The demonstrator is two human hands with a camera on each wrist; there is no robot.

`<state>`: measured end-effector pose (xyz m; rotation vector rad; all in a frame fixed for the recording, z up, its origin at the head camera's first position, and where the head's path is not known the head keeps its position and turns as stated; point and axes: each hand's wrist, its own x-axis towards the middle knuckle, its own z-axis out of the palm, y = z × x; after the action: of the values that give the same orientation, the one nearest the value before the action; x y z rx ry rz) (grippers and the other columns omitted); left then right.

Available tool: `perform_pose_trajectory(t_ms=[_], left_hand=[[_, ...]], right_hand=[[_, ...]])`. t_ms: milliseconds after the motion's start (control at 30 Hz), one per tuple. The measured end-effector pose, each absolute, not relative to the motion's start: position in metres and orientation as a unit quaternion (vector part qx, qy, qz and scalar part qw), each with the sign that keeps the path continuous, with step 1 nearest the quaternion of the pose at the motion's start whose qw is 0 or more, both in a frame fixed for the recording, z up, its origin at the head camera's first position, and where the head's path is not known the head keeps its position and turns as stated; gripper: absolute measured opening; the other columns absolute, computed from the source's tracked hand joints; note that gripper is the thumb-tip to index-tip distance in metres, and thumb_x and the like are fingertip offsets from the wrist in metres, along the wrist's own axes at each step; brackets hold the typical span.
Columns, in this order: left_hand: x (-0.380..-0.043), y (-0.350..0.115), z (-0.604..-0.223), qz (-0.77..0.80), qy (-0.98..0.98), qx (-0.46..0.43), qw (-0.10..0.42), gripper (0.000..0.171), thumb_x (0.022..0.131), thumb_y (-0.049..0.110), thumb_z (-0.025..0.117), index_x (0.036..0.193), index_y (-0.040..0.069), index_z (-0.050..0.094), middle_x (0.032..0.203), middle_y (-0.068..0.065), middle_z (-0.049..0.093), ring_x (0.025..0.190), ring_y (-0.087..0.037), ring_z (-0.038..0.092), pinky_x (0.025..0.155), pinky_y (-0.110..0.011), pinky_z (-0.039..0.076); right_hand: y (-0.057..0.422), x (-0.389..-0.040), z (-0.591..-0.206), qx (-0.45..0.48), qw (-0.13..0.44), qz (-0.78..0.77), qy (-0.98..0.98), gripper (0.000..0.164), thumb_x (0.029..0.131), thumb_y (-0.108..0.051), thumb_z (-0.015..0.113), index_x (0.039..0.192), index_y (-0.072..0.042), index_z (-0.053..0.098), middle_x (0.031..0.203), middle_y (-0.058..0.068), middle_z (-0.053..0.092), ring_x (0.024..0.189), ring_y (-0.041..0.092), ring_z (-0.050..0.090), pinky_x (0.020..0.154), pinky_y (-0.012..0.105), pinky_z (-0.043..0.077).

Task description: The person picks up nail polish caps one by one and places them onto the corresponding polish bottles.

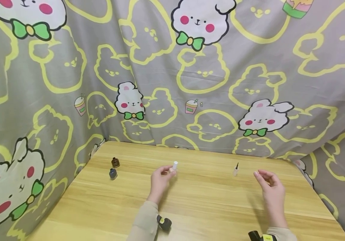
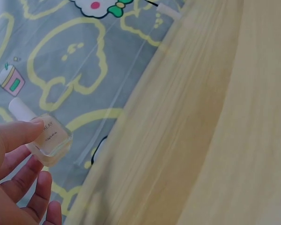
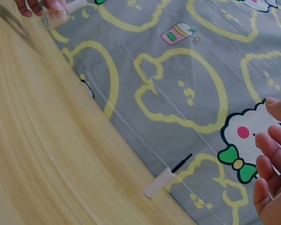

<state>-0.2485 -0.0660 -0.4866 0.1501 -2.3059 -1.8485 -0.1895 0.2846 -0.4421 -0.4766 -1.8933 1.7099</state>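
Note:
My left hand (image 1: 160, 180) pinches a nail polish bottle (image 2: 51, 140) between thumb and fingers. The bottle is clear with pale contents, and its white cap (image 1: 175, 165) is on; in the left wrist view it is tilted. On the table a white nail polish cap (image 1: 235, 171) stands upside down, its dark brush (image 3: 181, 163) pointing up. To the right of that cap is my right hand (image 1: 271, 187), raised over the table with its fingers loosely bent and nothing between them.
At the table's left side stand a brown bottle (image 1: 115, 162) and a dark blue bottle (image 1: 113, 174), close together. A patterned grey curtain (image 1: 160, 73) hangs behind and at both sides of the wooden table (image 1: 202, 201).

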Motion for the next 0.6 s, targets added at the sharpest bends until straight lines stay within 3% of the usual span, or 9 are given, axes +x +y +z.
perform_pose_trajectory(t_ms=[600], left_hand=[[-0.276,-0.081,-0.486,-0.615,-0.781,0.056,0.096,0.029,0.079,0.02,0.08,0.106,0.011,0.073,0.109,-0.008,0.07,0.092,-0.018,0.056,0.078,-0.028,0.046]], right_hand=[[0.306,-0.186,-0.44,-0.19,0.312,0.676,-0.64,0.015,0.082,-0.01,0.077,0.095,-0.01,0.07,0.076,-0.018,0.067,0.077,0.0,0.055,0.069,0.01,0.039]])
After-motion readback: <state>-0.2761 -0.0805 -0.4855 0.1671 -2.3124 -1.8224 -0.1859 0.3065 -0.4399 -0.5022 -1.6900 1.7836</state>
